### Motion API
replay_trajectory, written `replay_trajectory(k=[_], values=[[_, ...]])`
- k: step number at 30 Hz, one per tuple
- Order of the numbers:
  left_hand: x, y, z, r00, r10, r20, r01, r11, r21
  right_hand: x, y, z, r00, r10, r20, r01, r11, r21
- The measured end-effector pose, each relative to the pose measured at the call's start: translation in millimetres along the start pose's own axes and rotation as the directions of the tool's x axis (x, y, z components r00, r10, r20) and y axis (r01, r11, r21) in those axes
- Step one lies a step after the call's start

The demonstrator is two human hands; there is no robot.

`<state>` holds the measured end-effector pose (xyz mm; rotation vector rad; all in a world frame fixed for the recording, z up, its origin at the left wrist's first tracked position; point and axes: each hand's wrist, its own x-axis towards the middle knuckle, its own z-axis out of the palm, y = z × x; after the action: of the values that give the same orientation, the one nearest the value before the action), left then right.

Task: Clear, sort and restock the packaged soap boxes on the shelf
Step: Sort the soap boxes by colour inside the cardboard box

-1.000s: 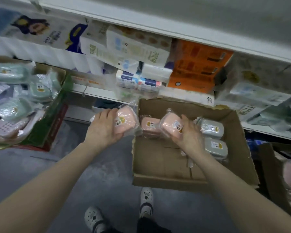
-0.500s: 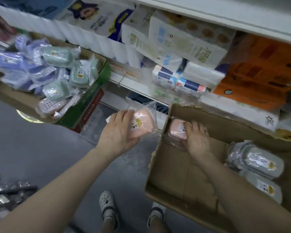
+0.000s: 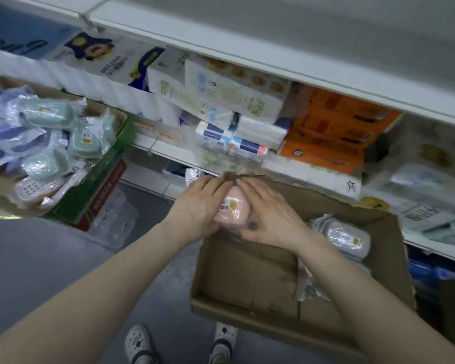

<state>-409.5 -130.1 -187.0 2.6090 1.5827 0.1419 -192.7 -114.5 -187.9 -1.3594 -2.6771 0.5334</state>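
Pink soap box (image 3: 233, 210), plastic-wrapped, yellow sticker up, held over far-left corner of open carton (image 3: 247, 279). Left hand (image 3: 199, 203) grips its left side. Right hand (image 3: 267, 214) wraps its right side, fingers curled over top. Grey soap boxes (image 3: 346, 237) lie against carton's right wall. Further left, second carton (image 3: 103, 177) heaped with green soap boxes (image 3: 46, 112). Behind, shelf (image 3: 168, 151) carries tissue packs (image 3: 231, 101) and orange packs (image 3: 334, 130).
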Motion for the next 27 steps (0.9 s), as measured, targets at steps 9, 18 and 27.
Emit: replay_trajectory(k=[9,18,27], values=[[-4,30,43,0.991,-0.107,0.081,0.114,0.989,-0.091,-74,42,37,0.971,0.237,-0.025,-0.238,0.971,-0.014],[-53,14,92,0.974,-0.224,0.043,0.228,0.961,-0.156,-83,39,154,0.967,0.174,0.184,-0.145,0.976,-0.164],[-54,11,107,0.971,-0.240,0.016,0.240,0.959,-0.151,-36,30,220,0.965,0.210,0.155,-0.167,0.954,-0.251]])
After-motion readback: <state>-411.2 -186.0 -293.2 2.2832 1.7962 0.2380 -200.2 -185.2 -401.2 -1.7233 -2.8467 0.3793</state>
